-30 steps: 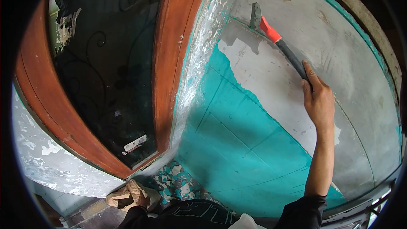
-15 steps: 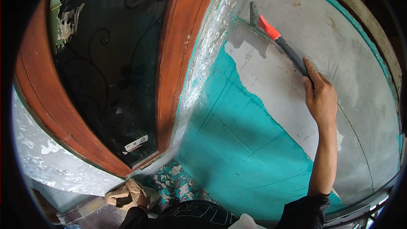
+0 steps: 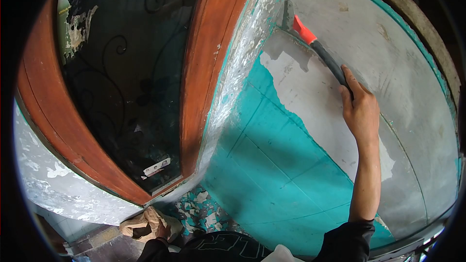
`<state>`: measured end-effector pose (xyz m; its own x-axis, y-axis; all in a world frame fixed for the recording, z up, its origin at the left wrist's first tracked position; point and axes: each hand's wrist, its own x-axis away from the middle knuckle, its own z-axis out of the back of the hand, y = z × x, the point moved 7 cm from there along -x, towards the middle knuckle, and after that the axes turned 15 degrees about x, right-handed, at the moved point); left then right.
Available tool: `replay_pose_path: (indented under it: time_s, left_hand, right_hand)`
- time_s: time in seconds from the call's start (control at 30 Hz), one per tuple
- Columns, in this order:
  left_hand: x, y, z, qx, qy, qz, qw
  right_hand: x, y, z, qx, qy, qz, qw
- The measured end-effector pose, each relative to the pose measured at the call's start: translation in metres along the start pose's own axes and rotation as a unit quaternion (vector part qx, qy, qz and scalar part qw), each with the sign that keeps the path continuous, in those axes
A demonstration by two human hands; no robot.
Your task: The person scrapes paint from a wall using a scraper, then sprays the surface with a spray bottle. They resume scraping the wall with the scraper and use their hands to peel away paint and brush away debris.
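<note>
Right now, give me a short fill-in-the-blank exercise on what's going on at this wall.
1. The right hand grips the black handle of a ____.
2. The scraper's neck above the grip is coloured ____.
3. The paint left on the wall is ____.
4. Paint flakes lie on the ____.

Missing words: scraper; red; turquoise; floor

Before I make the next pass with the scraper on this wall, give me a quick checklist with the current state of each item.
1. Grip: right hand wrapped around the scraper at the lower end of its black handle: ok.
2. Blade contact: blade end lies at the groove in the wall near the corner, but whether it sits flat: cannot tell.
3. Paint left to strip: a wide area of turquoise paint remains below the bare grey: not ok.
4. Left hand: low, by the crumpled paper bag, clear of the blade: ok.
5. Debris: paint flakes piled at the wall's base: not ok.
</note>
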<state>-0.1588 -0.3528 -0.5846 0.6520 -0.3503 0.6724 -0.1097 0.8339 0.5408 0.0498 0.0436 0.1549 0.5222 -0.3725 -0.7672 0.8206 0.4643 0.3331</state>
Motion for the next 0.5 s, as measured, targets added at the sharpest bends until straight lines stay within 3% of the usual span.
replay_pose_path:
  time_s: [0.17, 0.27, 0.33, 0.43, 0.5]
  left_hand:
    - [-0.006, -0.001, 0.001, 0.013, 0.019, -0.035, 0.999]
    - [-0.001, -0.007, 0.001, 0.041, 0.032, -0.049, 0.997]
    - [0.009, -0.022, 0.004, 0.04, 0.019, 0.011, 0.999]
    - [0.017, -0.048, 0.001, 0.027, 0.015, 0.031, 0.999]
    - [-0.003, -0.076, -0.009, 0.001, 0.062, -0.018, 0.998]
  right_hand:
    - [-0.008, 0.001, -0.005, -0.043, 0.01, 0.017, 0.999]
    - [-0.008, 0.0, 0.017, 0.03, -0.009, 0.052, 0.998]
    - [-0.006, 0.004, 0.028, 0.033, -0.017, 0.05, 0.998]
    - [-0.004, 0.013, 0.026, 0.037, -0.024, 0.038, 0.998]
    - [-0.002, 0.012, 0.027, 0.058, -0.044, 0.024, 0.997]
